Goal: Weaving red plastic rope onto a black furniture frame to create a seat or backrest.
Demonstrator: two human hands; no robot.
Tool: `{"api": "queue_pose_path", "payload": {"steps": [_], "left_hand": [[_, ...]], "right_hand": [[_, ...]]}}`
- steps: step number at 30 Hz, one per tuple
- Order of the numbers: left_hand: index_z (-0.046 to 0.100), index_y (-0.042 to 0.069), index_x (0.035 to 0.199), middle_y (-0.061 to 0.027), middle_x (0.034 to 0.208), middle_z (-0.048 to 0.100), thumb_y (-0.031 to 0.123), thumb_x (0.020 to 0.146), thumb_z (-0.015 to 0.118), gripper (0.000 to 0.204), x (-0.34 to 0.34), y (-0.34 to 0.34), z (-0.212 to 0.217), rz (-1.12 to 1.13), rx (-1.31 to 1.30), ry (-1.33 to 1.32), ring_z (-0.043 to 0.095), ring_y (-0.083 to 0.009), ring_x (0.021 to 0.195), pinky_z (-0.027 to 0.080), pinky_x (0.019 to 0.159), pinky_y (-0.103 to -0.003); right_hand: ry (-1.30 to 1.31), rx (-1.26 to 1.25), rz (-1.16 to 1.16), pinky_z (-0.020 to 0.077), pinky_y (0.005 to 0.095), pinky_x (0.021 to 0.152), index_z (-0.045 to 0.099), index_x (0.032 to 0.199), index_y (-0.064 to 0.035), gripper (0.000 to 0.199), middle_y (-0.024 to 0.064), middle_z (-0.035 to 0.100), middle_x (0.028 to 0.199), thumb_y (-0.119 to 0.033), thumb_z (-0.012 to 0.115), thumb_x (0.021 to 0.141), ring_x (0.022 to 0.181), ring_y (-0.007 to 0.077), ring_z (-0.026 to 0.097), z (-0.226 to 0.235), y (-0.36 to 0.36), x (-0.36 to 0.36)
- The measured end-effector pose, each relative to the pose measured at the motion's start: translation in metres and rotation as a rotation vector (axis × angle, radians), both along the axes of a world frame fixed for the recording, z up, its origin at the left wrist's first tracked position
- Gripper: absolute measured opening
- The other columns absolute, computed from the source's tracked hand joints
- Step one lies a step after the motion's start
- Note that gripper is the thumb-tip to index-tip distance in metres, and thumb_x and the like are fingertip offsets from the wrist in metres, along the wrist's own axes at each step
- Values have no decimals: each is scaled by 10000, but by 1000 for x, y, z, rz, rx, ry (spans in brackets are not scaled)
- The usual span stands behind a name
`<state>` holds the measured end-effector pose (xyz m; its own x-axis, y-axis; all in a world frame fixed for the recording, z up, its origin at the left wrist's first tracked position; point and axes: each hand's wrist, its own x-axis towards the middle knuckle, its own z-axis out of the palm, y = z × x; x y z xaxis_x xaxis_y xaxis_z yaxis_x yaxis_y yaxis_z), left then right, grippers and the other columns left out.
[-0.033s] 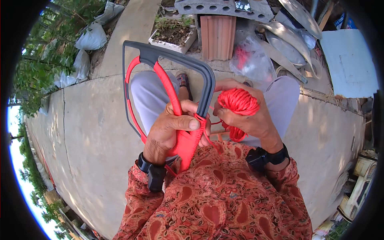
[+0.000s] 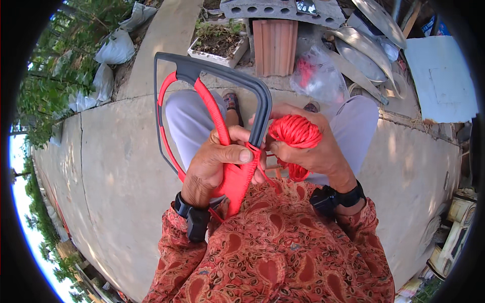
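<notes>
Surroundings: person seated on a pale concrete slab (image 2: 116, 166), knees in light trousers to either side of the work. Ahead of the feet, a white planter tray (image 2: 218, 46) with soil and small weeds. Just right of it, a ribbed terracotta tile (image 2: 275, 45) standing on edge. Behind both, a grey hollow concrete block (image 2: 283, 9). Right of the tile, a clear plastic bag (image 2: 318, 76) with something red inside; contents not resolvable. Further right, curved metal sheets (image 2: 361, 55) and a white board (image 2: 439, 81). Upper left, white sacks (image 2: 113, 48) along the grass edge.

Obstruction: nothing lies across the work. The left hand covers the lower part of the frame, and the person's patterned sleeves hide its bottom end.

Work piece: a grey frame (image 2: 212, 76), roughly D-shaped, held upright over the lap between the knees. Red cord (image 2: 212, 113) is wrapped along its inner bar and packed thick at the lower part.

Left hand (image 2: 214, 164): closed around the wrapped lower part of the frame, thumb lying flat across the cord and pointing right.

Right hand (image 2: 316, 149): fingers curled around a ball of red cord (image 2: 295, 132), just right of the frame's grey side bar. A strand runs from the ball to the wrapped section.
</notes>
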<state>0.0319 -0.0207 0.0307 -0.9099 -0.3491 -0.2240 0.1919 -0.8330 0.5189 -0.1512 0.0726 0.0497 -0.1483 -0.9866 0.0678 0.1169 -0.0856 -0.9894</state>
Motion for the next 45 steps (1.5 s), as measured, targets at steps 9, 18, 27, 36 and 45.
{"api": "queue_pose_path", "payload": {"steps": [9, 18, 27, 36, 45], "left_hand": [[617, -46, 976, -243, 750, 649, 67, 749, 704, 268, -7, -1, -5, 34, 0, -196, 671, -362, 604, 592, 540, -446], [596, -54, 1024, -188, 809, 669, 12, 826, 651, 216, -21, -4, -16, 49, 16, -340, 678, -287, 656, 599, 596, -389], [609, -80, 1017, -164, 834, 674, 27, 809, 703, 251, -23, -7, -29, 3, 18, -335, 677, -228, 636, 602, 589, -337], [609, -100, 1027, -159, 853, 676, 4, 825, 683, 239, -21, -5, -31, 11, -96, -331, 671, -219, 628, 599, 589, -333], [573, -117, 1077, -174, 805, 671, -6, 801, 695, 321, -19, -7, -34, 38, 56, -296, 678, -263, 634, 591, 573, -364]], "right_hand": [[177, 211, 46, 457, 240, 597, 631, 858, 0, 151, 0, 597, 717, -89, 703, 759, 655, 55, 534, -8, 5, -11], [334, 34, -201, 463, 266, 606, 618, 854, 7, 188, 54, 624, 723, -100, 748, 771, 643, 82, 553, -12, 9, -4], [688, -5, -139, 470, 321, 613, 593, 870, 13, 274, 110, 597, 737, -78, 773, 685, 640, 222, 590, -28, -1, -1], [745, 112, 68, 452, 362, 605, 578, 859, 4, 349, 132, 576, 712, -155, 818, 663, 647, 294, 570, -14, -10, -8], [565, 137, -26, 473, 263, 587, 608, 852, 7, 215, 52, 640, 725, -67, 755, 715, 646, 92, 590, -21, -10, -2]]}}
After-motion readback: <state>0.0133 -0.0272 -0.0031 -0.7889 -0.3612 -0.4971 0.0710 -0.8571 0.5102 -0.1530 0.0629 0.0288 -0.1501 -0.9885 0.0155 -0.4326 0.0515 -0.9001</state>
